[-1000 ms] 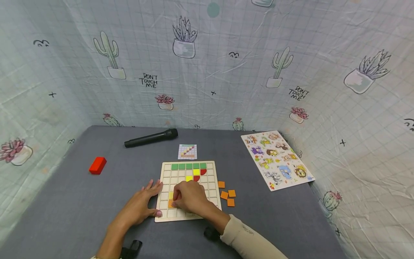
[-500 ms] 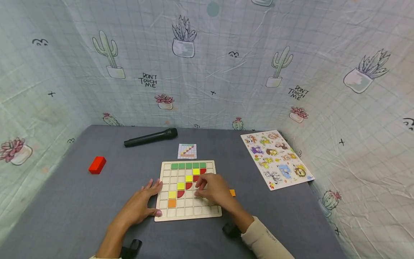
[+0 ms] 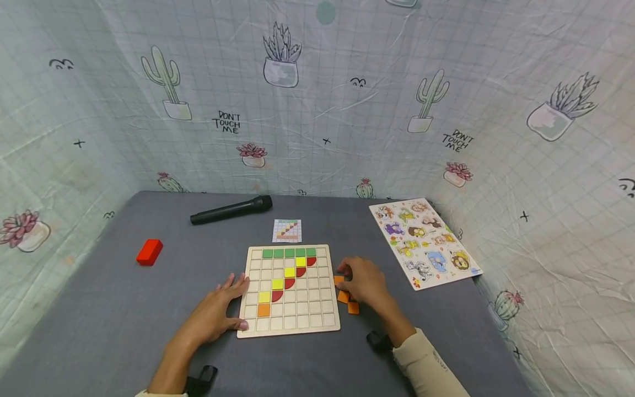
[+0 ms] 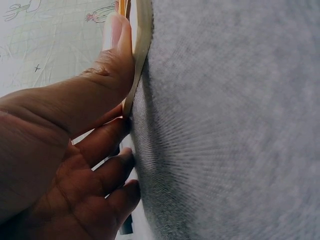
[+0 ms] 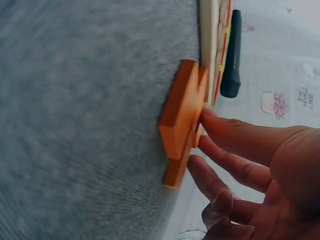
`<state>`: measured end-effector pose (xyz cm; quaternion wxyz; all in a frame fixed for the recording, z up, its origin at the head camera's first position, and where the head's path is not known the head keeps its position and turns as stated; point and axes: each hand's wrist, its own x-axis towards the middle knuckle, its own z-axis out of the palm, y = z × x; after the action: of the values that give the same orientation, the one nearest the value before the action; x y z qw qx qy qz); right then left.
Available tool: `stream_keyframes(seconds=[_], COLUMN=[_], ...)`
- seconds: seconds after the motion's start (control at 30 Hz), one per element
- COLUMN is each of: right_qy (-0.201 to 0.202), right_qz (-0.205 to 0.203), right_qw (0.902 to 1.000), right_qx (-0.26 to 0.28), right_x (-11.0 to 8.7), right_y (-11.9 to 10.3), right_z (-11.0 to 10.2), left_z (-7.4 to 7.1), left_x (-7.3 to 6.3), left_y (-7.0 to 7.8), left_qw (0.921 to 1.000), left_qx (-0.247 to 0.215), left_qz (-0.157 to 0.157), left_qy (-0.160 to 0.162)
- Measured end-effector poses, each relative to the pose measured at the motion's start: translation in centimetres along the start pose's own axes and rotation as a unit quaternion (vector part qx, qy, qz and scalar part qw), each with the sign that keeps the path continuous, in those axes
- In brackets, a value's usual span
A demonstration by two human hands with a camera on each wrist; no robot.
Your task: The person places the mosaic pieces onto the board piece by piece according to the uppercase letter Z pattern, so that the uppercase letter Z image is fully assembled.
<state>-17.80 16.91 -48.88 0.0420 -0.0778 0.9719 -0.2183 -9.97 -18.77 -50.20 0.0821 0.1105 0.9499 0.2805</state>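
A wooden grid board [image 3: 317, 317] lies on the grey table. It bears a row of green squares [image 3: 290, 253], a diagonal of yellow squares [image 3: 278, 284] with red rounded pieces [image 3: 290, 283] beside them, and one orange square [image 3: 263, 310]. My left hand [image 3: 210, 314] rests at the board's left edge, fingers spread, thumb on its near left corner. Right of the board lie several loose orange square tiles [image 3: 343, 296]. Over them is my right hand [image 3: 364, 280], thumb and index fingertips apart at either side of the tile [image 3: 338, 279] closest to the board.
Behind the board lies a small pattern card [image 3: 287, 231], with a black microphone [image 3: 231, 210] farther back. A red block [image 3: 149, 252] sits at the left, and an animal picture board [image 3: 424, 242] at the right. A printed cloth [image 3: 307, 110] hangs along the table's back.
My right hand has let go of the orange tile on the board's lower left and moved right to the loose orange tiles. My left hand stays at the board's left edge.
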Motion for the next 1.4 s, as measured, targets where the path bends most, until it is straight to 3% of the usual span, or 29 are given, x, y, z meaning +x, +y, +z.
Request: stream_keyframes(seconds=[0.17,0.4,0.63,0.9,1.23,1.4], right_qy=[-0.001,0.016,0.022,0.011,-0.057,-0.065], right_qz=[-0.004,-0.003,-0.048,-0.080,-0.105,-0.110], right_qw=[0.9999,0.9996,0.9967,0.9944,0.9895,0.9900], right_qx=[-0.010,0.025,0.061,0.068,0.081,0.059], right_x=[0.1,0.4,0.0,-1.0,-1.8,-1.8], right_y=[0.2,0.3,-0.6,-3.8,-8.6,-10.0], right_z=[0.2,0.1,-0.7,0.0,3.4,4.8], left_z=[0.0,0.0,0.0,-0.1,-0.1,-0.1], left_x=[0.1,0.1,0.2,0.2,0.1,0.1], left_y=[0.2,0.1,0.0,0.1,0.1,0.1], left_qw=[0.9999,0.9999,1.0000,0.9999,0.9999,0.9998], left_qx=[0.004,0.006,0.002,0.004,0.005,0.005], left_qz=[-0.012,-0.008,0.000,-0.008,-0.010,-0.014], left_qy=[-0.009,-0.005,0.002,-0.006,-0.008,-0.014])
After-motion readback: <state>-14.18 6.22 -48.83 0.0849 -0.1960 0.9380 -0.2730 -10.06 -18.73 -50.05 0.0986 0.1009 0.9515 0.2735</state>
